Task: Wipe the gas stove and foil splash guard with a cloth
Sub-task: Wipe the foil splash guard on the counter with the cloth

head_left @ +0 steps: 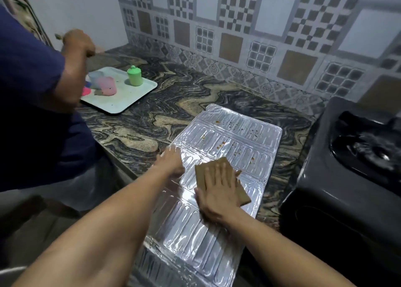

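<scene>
Foil splash guard (217,200) lies flat on the bench (152,117), directly under both hands. Right hand (219,191) presses a folded brown cloth (217,167) against the foil, fingers straight and spread, clamped on nothing. Left hand (171,161) rests flat on the guard's left edge, just beside the cloth, fingers extended; motion blur obscures the fingertips.

Hazards:
- Thin embossed foil may crease or tear if the right hand presses hard. Judged risk: moderate.
- If the left hand lifts, the guard may slide across the bench toward the gas stove (358,156), just beyond the right hand.
- Brown crumbs (221,144) lie ahead of the cloth; a forward stroke may push them off the far edge onto the bench.

Limits of view:
- Gas stove is cut off at the right; its burner is blurred.
- Near end of the guard runs behind the forearms.
- Second person, far left, works over a tray (130,96); that person's hand is blurred.
</scene>
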Action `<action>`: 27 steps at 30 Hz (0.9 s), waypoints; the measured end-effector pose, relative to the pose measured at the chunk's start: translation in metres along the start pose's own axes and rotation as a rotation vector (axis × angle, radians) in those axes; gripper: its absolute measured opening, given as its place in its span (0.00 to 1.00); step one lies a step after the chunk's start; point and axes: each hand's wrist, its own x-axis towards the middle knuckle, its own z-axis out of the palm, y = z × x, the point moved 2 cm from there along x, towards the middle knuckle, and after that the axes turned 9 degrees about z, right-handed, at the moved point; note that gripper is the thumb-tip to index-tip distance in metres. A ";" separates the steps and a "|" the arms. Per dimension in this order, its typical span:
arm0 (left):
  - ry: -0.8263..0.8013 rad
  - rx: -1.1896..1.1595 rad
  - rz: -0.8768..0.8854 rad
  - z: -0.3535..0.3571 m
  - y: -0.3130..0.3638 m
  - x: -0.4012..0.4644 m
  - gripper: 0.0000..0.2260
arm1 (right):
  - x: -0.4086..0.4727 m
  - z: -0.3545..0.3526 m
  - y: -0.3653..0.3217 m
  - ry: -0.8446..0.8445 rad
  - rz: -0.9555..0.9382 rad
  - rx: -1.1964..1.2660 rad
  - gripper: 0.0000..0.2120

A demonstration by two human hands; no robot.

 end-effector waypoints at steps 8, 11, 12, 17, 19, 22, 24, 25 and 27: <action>-0.172 -0.087 0.028 0.025 -0.013 0.011 0.57 | 0.025 0.001 0.054 0.056 0.309 0.046 0.37; -0.170 -0.078 0.023 0.025 -0.015 0.014 0.61 | 0.035 -0.004 0.065 0.071 0.463 0.097 0.38; -0.175 -0.067 0.012 0.023 -0.015 0.015 0.61 | 0.033 -0.003 0.061 0.058 0.478 0.105 0.38; -0.161 -0.044 -0.078 0.018 -0.024 0.019 0.67 | 0.005 0.004 0.020 -0.027 0.420 0.097 0.40; -0.172 -0.036 -0.083 0.021 -0.027 0.019 0.70 | 0.004 0.005 0.019 -0.045 0.394 0.090 0.41; -0.197 -0.071 -0.070 0.021 -0.024 0.017 0.70 | 0.019 0.002 0.034 -0.023 0.411 0.094 0.41; -0.190 -0.080 -0.067 0.019 -0.024 0.016 0.69 | 0.040 -0.002 0.045 0.014 0.469 0.110 0.40; -0.192 -0.081 -0.067 0.019 -0.023 0.015 0.69 | 0.052 -0.005 0.050 0.025 0.500 0.118 0.40; -0.201 -0.075 -0.065 0.018 -0.023 0.014 0.68 | 0.076 -0.012 0.056 0.020 0.546 0.134 0.40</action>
